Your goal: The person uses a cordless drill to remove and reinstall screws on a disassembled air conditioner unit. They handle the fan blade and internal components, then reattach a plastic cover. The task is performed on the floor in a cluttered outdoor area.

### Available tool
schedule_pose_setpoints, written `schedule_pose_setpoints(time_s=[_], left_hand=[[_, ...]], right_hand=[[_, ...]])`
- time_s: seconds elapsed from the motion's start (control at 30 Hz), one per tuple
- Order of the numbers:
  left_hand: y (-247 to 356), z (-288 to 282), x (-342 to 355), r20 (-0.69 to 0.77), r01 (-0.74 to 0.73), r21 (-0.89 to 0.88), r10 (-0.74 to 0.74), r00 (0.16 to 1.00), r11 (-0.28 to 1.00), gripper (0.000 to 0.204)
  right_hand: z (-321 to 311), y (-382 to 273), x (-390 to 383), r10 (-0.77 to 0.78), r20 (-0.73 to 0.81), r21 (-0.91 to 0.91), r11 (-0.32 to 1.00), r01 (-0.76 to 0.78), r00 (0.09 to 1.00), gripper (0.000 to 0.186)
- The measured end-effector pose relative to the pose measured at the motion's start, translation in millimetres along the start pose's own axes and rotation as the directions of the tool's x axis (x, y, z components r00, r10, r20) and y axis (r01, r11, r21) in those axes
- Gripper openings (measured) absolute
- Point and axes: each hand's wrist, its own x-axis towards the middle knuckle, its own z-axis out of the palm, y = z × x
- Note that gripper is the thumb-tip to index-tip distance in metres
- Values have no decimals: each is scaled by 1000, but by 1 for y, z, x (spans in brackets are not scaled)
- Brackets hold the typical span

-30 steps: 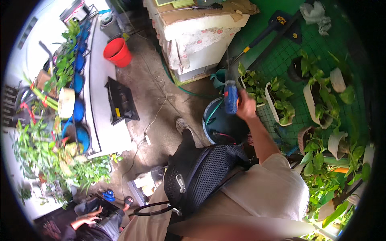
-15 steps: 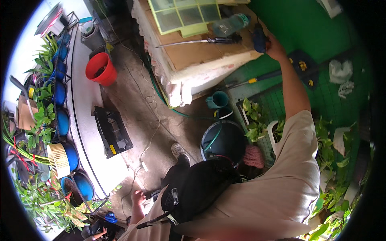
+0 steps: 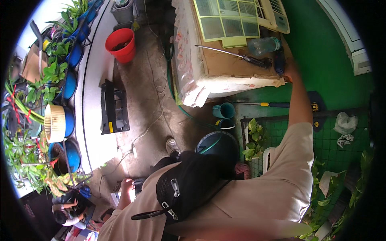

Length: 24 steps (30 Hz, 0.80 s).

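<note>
My right hand point(image 3: 292, 71) reaches to the corner of a cardboard-topped table point(image 3: 217, 72). Its fingers, partly in shadow, close round a dark blue object point(image 3: 279, 62), perhaps a tool; its kind is unclear. Next to this lie a long screwdriver point(image 3: 256, 60) with a dark handle and a clear plastic bottle point(image 3: 260, 46) on its side. Farther back are a yellow-green framed mesh filter point(image 3: 229, 21) and a cream louvred panel point(image 3: 277, 15). Low on the left, my left hand point(image 3: 127, 187) has curled fingers beside a dark object point(image 3: 138, 184); what they hold cannot be made out.
A red bucket point(image 3: 120, 45) and a black plastic frame point(image 3: 113, 107) stand left, near potted plants point(image 3: 52, 72). A cable point(image 3: 150, 130) and green hose point(image 3: 187, 115) cross the floor. A large dark tub point(image 3: 217, 142) stands before me. Another person point(image 3: 66, 213) is at lower left.
The whole view has shifted, with the table appearing farther right and lower. My right hand has brought the dark blue object closer to the bottle and screwdriver handle. My left hand stays low.
</note>
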Motion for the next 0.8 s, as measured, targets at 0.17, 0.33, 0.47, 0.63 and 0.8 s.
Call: schedule_pose_setpoints(time_s=[0.17, 0.33, 0.47, 0.63, 0.8], left_hand=[[76, 39, -68, -237, -619, 603, 853, 464, 504, 16], [243, 157, -241, -304, -980, 198, 951, -58, 4, 30], [318, 247, -392, -50, -774, 272, 795, -604, -571, 37], [330, 256, -438, 242, -447, 254, 504, -829, -857, 37], [323, 242, -398, 165, -530, 435, 643, -748, -728, 35]], right_hand=[[-77, -114, -124, -60, -539, 499, 781, 375, 840, 35], [-134, -348, -291, -900, -174, 897, -312, -312, 400, 34], [-187, -474, -383, -946, -179, 685, 77, -725, -271, 47], [-222, -533, -399, -747, -181, 665, 386, -639, -639, 55], [-229, -567, -382, -624, -144, 839, 334, -430, -768, 46]])
